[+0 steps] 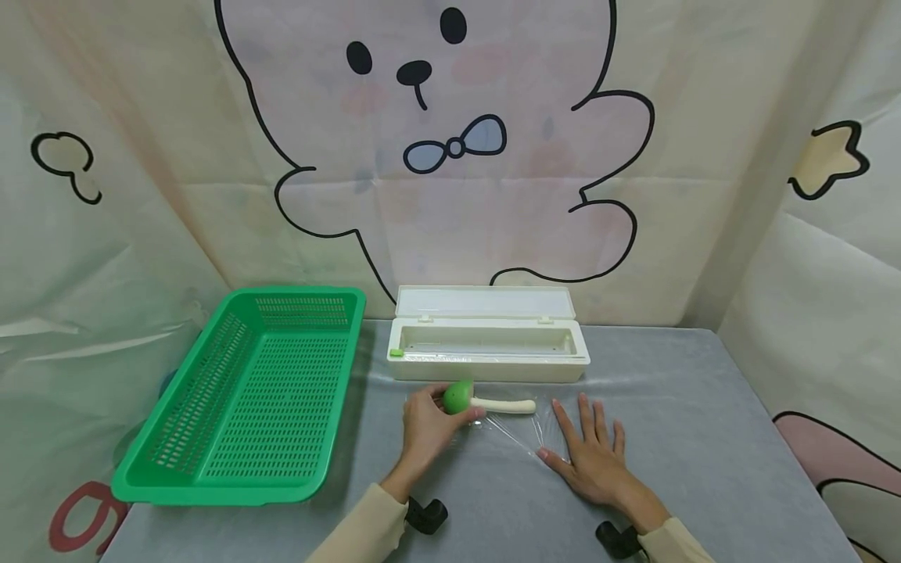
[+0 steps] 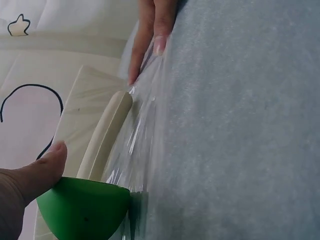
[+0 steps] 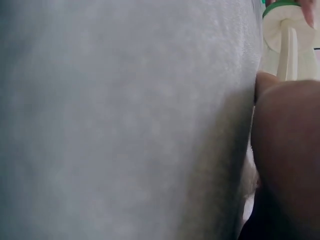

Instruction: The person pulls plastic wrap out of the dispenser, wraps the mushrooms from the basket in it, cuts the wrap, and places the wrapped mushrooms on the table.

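Seen from the head camera, a person's left hand (image 1: pixel 425 426) is gripping the green cap of a toy mushroom (image 1: pixel 486 401) lying just in front of an open cream dispenser box (image 1: pixel 488 346), its long axis running parallel to the box's front wall, cap toward the green basket (image 1: pixel 246 395) left of the box and pale stem pointing away from it. The right hand (image 1: pixel 590 452) is lying flat, fingers straight and spread, pressing a sheet of clear film (image 1: pixel 517 430) onto the grey table (image 1: pixel 704 453) in front of the box. No brand or lettering is legible on the box; only a cartoon bear shows on the backdrop (image 1: pixel 450 141) behind it. In the left wrist view, the thumb (image 2: pixel 35 175) is resting on the green cap (image 2: pixel 85 207), the stem (image 2: pixel 107 132) is stretching along the box wall, and the film (image 2: pixel 140 140) is wrinkling toward the right hand's fingertips (image 2: pixel 159 42). The right wrist view is showing mostly blurred grey cloth (image 3: pixel 125 120), with the mushroom (image 3: pixel 285 30) small at the top edge.
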A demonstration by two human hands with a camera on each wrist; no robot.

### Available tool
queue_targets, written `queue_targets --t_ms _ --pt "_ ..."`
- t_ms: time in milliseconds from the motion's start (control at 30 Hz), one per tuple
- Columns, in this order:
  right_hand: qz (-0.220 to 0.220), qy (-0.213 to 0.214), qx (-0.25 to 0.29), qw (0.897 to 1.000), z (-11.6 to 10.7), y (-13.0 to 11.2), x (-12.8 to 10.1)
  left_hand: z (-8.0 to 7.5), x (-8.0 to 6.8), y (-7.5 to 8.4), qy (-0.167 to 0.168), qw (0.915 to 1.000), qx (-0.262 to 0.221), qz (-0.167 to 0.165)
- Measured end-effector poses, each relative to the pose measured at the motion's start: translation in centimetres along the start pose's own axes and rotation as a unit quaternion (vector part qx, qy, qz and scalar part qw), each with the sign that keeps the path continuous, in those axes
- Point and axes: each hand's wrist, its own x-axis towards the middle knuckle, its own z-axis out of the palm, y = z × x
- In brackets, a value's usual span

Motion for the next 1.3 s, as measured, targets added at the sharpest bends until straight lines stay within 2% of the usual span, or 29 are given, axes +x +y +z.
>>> queue_targets --t_ms 200,367,567,800,933,1067,1200,1300 --pt "-0.01 0.02 0.029 0.999 -1.1 -1.3 -0.2 0.2 -0.2 -0.2 0.007 0.9996 0.027 0.009" --pt "-0.002 0.003 0.02 1.0 -2.3 -1.9 0.0 0.3 -0.2 -0.2 0.01 0.999 0.041 0.017" --pt "-0.015 0.029 0.017 0.999 -3.5 -2.1 0.1 0.3 -0.2 -0.2 0.012 0.9984 0.052 0.017" --pt "-0.065 0.09 0.007 0.994 -3.5 -1.9 -0.1 0.2 -0.1 -0.2 0.006 0.9975 0.067 0.02" --pt "-0.114 0.139 -0.009 0.984 -3.3 -1.7 -0.2 -0.4 -0.4 0.0 0.0 0.9977 0.064 0.02" --pt "-0.163 0.17 -0.014 0.972 -3.3 -1.3 -0.2 -1.7 -0.8 0.0 -0.011 0.9971 0.072 0.023" --pt "-0.196 0.169 -0.013 0.966 -3.6 -0.8 -0.1 -3.6 -1.3 -0.6 -0.047 0.9904 0.122 0.045" --pt "-0.205 0.144 -0.016 0.968 -3.9 -0.4 -0.2 -4.9 -1.7 -1.2 -0.083 0.9741 0.195 0.08"
